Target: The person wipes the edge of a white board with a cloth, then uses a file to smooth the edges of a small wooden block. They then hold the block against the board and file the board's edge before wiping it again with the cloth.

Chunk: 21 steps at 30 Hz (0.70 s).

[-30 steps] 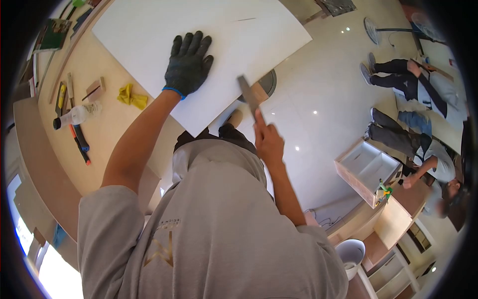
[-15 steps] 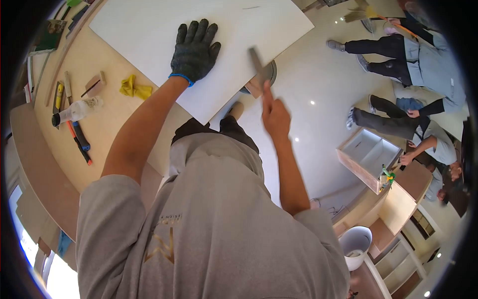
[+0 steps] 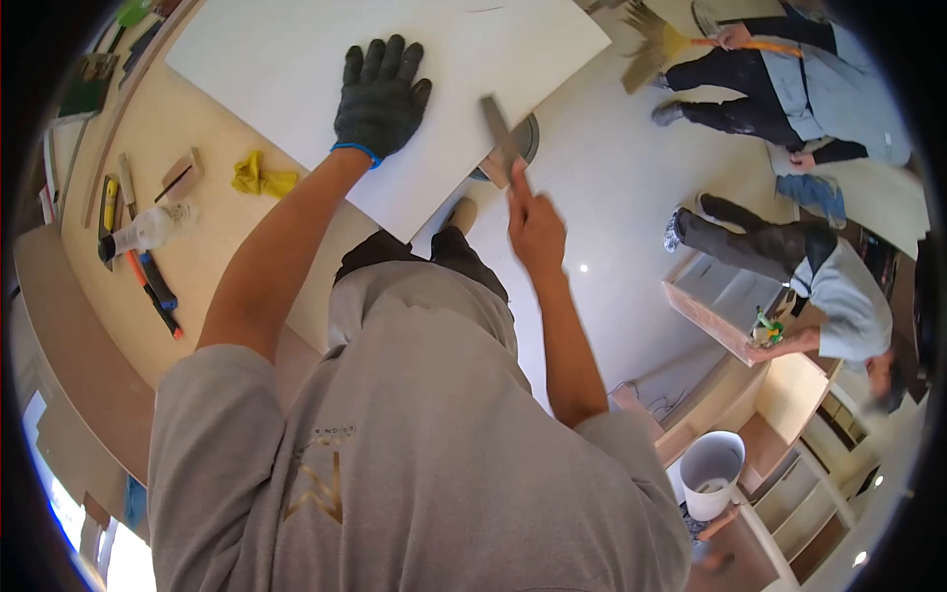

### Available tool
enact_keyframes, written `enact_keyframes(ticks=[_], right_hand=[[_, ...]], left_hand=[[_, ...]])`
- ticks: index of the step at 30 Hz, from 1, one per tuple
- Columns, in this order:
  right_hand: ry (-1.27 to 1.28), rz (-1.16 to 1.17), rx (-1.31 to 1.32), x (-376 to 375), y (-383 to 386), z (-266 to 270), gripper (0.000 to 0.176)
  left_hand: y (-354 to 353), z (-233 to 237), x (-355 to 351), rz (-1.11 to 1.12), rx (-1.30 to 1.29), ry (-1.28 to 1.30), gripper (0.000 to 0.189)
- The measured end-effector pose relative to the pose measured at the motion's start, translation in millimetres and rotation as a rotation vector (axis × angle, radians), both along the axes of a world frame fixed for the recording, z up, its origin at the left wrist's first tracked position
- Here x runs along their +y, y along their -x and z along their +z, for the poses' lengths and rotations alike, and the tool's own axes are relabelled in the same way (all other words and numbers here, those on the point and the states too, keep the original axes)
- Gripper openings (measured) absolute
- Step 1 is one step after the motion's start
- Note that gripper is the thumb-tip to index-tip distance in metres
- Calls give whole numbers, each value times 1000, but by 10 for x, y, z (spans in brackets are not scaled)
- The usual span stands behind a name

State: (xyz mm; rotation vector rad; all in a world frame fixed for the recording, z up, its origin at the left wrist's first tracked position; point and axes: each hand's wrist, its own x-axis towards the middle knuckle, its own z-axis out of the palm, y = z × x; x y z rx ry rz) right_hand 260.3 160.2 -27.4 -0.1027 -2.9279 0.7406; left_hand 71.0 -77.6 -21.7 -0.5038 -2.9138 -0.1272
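A white board (image 3: 266,59) lies on the workbench, one corner pointing toward my body. My left hand (image 3: 383,99), in a dark grey glove with a blue cuff, is pressed flat on its face with the fingers stretched out. Bare and closed, my right hand (image 3: 538,232) grips a flat metal file (image 3: 500,130) at its near end. The file's blade lies across the board's right edge; whether it touches is hard to tell. Beneath that edge, a round dark object (image 3: 525,141) is partly hidden.
On the bench (image 3: 212,232) are a yellow glove (image 3: 261,176), a clear bottle (image 3: 148,229), cutters (image 3: 158,281) and a small wooden block (image 3: 181,176). One person holds a broom (image 3: 656,44); another bends over a wooden box (image 3: 715,296). A white bucket (image 3: 710,474) stands lower right.
My right hand and the file have shifted slightly left, while my left hand stays on the board. The broom has swung left, and the person by the box has leaned over it.
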Motion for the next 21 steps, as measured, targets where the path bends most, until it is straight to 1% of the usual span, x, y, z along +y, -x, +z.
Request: enact_keyframes(ticks=[2, 3, 4, 5, 7, 9, 12, 13, 16, 17, 18, 19, 20, 21], right_hand=[[25, 62, 20, -276, -515, 35, 58], [51, 68, -53, -349, -666, 63, 58], [38, 46, -92, -375, -659, 51, 55], [22, 21, -128, -382, -598, 38, 52], [-23, -1, -48, -218, -162, -100, 53], [56, -24, 125, -33, 356, -166, 49], [-52, -49, 41, 69, 604, -63, 49], [-48, -30, 14, 5, 486, -42, 50], [-42, 46, -100, -349, -361, 83, 52], [-41, 74, -155, -475, -661, 121, 54], [11, 108, -171, -565, -921, 164, 54], [63, 139, -184, -622, -1077, 174, 54], [51, 142, -171, -645, -1124, 143, 54], [38, 144, -158, -665, -1168, 121, 54]], left_hand=[[-42, -20, -14, -21, 46, -35, 54], [-66, -19, -22, -21, 43, -34, 54], [-59, -7, -18, -25, 46, -34, 54], [-43, 20, -7, -32, 53, -36, 53], [-50, 68, -12, -27, 7, -8, 55], [-27, 54, -3, -27, -22, 32, 55], [-61, 36, 24, -2, 17, 26, 56], [-53, 23, 25, 0, 10, 31, 56], [-52, 44, 18, 3, 1, 36, 57], [-57, 37, 2, -5, -9, -14, 60], [-59, 24, -10, -17, -19, -64, 64], [-49, 29, -12, -32, -25, -115, 68], [-74, 130, -14, -33, -71, -98, 60], [-83, 124, -10, -32, -68, -105, 60]])
